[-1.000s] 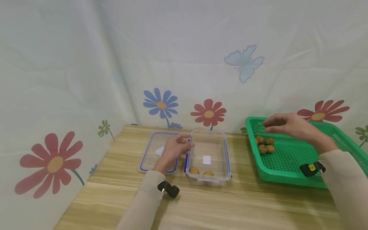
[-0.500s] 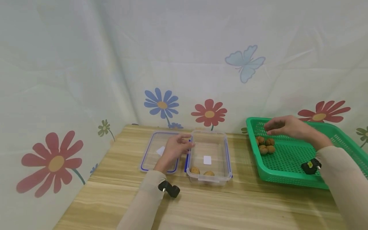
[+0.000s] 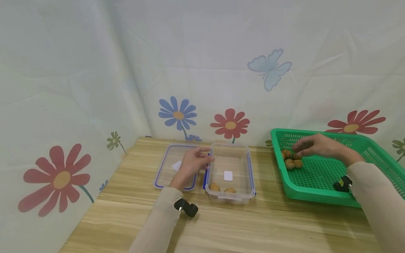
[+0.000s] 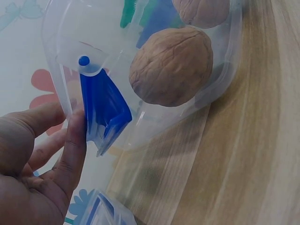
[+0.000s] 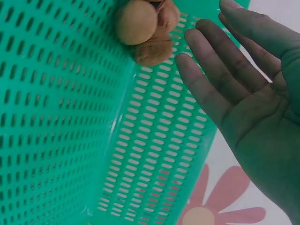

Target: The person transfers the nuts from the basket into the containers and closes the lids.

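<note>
My left hand (image 3: 191, 163) grips the left rim of a clear plastic food container (image 3: 240, 165), beside a blue side latch (image 4: 105, 103). Inside the container, near its front wall, lie two walnuts (image 4: 171, 68) and a small white card (image 3: 228, 175). My right hand (image 3: 319, 146) reaches into the green basket (image 3: 286, 186), its fingers spread and slightly bent, holding nothing. Several walnuts (image 3: 293, 163) cluster at the basket's left side, right by the fingertips (image 5: 185, 61) in the right wrist view.
The container's clear lid (image 3: 162, 175), with a blue seal and a white label (image 3: 176, 166), lies left of the container. A wooden table (image 3: 221, 228) carries everything. A flower-patterned curtain (image 3: 196, 70) hangs behind and along the left.
My right hand has come down toward the walnuts in the basket. The left hand stays at the container's rim, and the container holds still.
</note>
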Motion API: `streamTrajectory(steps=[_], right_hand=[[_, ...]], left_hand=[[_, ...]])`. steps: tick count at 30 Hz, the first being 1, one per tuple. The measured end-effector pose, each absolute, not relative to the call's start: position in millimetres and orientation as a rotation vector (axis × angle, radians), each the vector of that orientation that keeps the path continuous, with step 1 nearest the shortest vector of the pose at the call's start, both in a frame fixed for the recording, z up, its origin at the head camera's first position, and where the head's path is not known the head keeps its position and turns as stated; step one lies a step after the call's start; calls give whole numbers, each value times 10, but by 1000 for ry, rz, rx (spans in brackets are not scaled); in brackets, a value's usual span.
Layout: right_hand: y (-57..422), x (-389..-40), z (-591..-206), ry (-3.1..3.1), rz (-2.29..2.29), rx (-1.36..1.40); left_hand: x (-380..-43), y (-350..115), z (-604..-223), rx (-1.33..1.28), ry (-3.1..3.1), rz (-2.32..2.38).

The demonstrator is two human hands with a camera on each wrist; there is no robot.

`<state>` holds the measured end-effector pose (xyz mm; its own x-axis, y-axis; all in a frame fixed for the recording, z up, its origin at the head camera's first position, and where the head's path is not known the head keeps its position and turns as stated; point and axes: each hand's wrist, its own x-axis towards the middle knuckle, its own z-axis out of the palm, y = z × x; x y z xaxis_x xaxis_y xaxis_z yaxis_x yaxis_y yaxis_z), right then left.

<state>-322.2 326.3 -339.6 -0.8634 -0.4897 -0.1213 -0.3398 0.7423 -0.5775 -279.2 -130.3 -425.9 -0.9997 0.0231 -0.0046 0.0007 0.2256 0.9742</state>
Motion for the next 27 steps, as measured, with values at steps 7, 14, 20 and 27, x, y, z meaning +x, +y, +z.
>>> streamTrajectory(steps=[7,14,20,27], right_hand=[[3328,-3229,-3496,2600,-857,-655],[3335,-3253,-3540,2583,-827,-696],[3337,-3292,-3581,2582,-767,-701],[3335,-3305,-3599,2607,-696,-700]], left_hand=[[-2783,-1295,-4246,13,2438,1953],[-2783,-1297,-4244,9,2435,1956],[-2767,-1305,-4229,57,2454,1952],[-2762,-1302,-4226,67,2445,1961]])
